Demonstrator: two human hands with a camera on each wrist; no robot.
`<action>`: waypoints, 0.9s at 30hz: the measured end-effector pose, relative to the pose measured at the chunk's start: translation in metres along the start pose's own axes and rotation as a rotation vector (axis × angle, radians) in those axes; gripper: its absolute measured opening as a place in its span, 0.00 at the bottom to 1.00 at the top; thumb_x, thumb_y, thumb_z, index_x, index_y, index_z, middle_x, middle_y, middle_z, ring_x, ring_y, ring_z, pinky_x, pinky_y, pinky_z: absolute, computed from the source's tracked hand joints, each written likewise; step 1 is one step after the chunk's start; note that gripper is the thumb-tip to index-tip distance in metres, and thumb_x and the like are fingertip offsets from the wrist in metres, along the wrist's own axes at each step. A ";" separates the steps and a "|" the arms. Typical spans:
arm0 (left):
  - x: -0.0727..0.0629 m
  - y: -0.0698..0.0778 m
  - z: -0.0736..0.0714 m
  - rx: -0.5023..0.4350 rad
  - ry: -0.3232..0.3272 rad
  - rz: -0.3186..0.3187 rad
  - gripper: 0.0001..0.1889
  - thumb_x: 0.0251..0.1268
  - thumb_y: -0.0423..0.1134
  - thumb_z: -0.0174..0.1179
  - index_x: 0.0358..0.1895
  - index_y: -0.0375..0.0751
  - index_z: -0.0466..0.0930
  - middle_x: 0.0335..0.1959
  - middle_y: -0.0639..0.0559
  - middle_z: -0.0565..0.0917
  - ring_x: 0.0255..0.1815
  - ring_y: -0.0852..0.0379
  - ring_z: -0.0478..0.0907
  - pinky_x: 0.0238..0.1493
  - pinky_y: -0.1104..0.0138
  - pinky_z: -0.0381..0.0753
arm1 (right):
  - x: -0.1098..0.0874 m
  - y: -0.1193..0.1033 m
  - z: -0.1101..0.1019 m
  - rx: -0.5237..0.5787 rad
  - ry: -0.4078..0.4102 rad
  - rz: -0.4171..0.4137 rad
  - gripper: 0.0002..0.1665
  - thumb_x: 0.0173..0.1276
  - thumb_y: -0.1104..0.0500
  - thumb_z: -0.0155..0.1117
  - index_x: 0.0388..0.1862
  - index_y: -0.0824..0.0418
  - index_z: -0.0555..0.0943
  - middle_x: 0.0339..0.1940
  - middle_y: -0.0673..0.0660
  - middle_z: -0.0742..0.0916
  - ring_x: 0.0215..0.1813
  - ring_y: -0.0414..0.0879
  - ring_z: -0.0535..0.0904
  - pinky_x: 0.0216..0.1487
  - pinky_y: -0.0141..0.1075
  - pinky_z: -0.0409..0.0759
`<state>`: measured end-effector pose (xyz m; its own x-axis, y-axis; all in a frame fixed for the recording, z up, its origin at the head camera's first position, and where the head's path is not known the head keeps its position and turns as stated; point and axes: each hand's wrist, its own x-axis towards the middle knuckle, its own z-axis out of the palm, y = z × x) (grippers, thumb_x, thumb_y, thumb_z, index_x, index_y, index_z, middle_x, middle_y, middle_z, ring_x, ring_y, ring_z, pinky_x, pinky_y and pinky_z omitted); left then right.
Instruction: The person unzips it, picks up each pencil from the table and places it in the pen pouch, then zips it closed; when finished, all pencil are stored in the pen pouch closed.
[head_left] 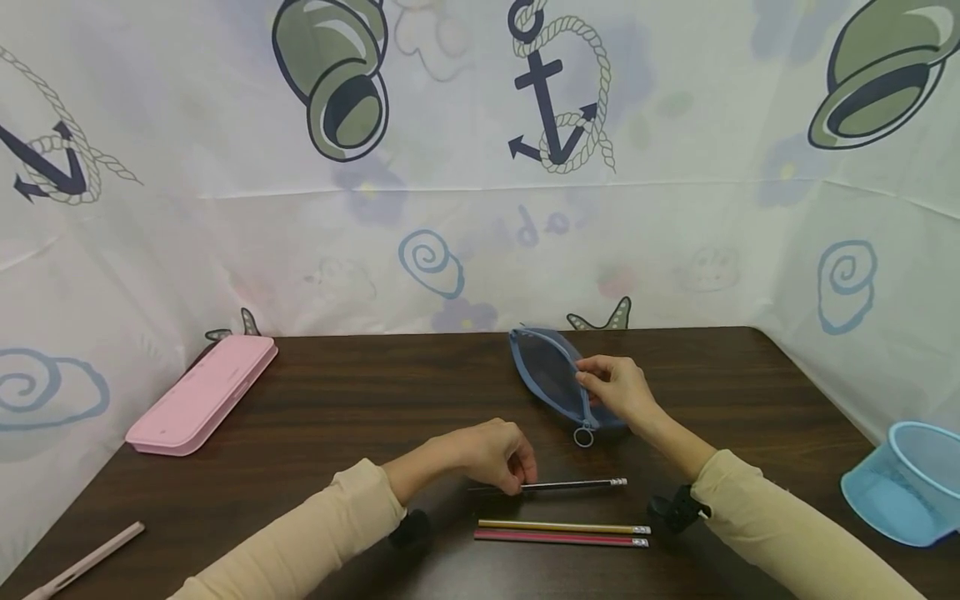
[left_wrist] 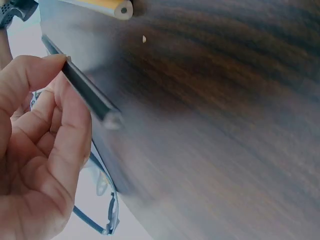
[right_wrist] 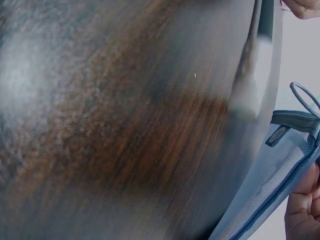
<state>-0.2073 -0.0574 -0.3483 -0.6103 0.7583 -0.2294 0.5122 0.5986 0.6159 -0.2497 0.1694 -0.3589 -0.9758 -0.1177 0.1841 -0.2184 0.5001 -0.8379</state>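
A black pencil (head_left: 573, 484) with a silver-banded end is pinched between the thumb and fingers of my left hand (head_left: 498, 454), low over the table. In the left wrist view that pencil (left_wrist: 87, 90) slants with its unsharpened end toward the camera. Farther back, a blue mesh zipper pouch (head_left: 542, 367) gapes wide, a ring hanging from its zipper. My right hand (head_left: 618, 390) grips the pouch's right edge by the zipper. The right wrist view shows the pouch (right_wrist: 275, 175) side-on, with the right hand's fingers (right_wrist: 300, 210) partly behind it.
Nearer me, a yellow pencil (head_left: 558, 526) and a red pencil (head_left: 555, 537) lie side by side. A pink case (head_left: 202, 396) sits at the back left, a pale pink stick-like tool (head_left: 90, 560) at the front left. At right stands a blue cup-like container (head_left: 900, 496). Printed cloth (head_left: 480, 275) walls the table.
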 end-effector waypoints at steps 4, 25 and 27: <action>-0.003 -0.002 -0.005 0.012 -0.023 0.004 0.07 0.48 0.25 0.66 0.30 0.40 0.84 0.21 0.63 0.78 0.25 0.71 0.72 0.28 0.79 0.74 | -0.001 0.000 0.001 0.004 -0.004 0.000 0.13 0.66 0.67 0.60 0.47 0.74 0.80 0.36 0.70 0.85 0.24 0.39 0.80 0.31 0.40 0.86; 0.004 -0.043 -0.042 -0.823 0.034 -0.221 0.16 0.67 0.29 0.53 0.56 0.28 0.71 0.43 0.42 0.83 0.38 0.60 0.82 0.38 0.71 0.82 | 0.000 -0.002 -0.001 -0.017 -0.004 0.009 0.13 0.66 0.67 0.59 0.48 0.74 0.80 0.34 0.69 0.85 0.23 0.39 0.80 0.32 0.42 0.85; 0.012 -0.043 -0.040 -0.922 0.081 -0.245 0.17 0.68 0.28 0.51 0.59 0.27 0.69 0.48 0.39 0.81 0.38 0.60 0.82 0.38 0.73 0.82 | -0.001 -0.003 -0.001 -0.019 -0.008 0.008 0.14 0.66 0.67 0.59 0.48 0.74 0.79 0.35 0.69 0.85 0.23 0.39 0.80 0.31 0.39 0.85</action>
<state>-0.2608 -0.0843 -0.3479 -0.6948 0.5984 -0.3988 -0.2915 0.2726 0.9169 -0.2480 0.1691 -0.3556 -0.9775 -0.1200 0.1734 -0.2106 0.5172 -0.8296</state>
